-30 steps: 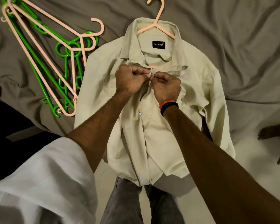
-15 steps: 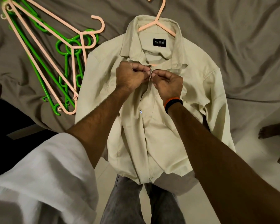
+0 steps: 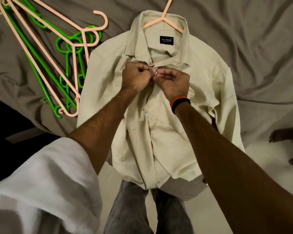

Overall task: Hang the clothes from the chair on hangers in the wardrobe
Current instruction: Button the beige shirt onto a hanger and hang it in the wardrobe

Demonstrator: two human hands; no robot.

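Observation:
A pale beige shirt lies front up on the grey bedsheet, its hem hanging over the bed's edge. A peach hanger sits inside its collar, hook pointing away from me. My left hand and my right hand meet just below the collar. Both pinch the shirt's front edges around a small white button. A second button shows lower on the front edge.
A pile of peach and green hangers lies on the bed left of the shirt. Another person's bare feet rest on the pale floor at the right. My grey trousers are below the hem.
Both hands have stayed at the top button, the fingers working slightly; the button now shows between the fingertips. The view has shifted a little.

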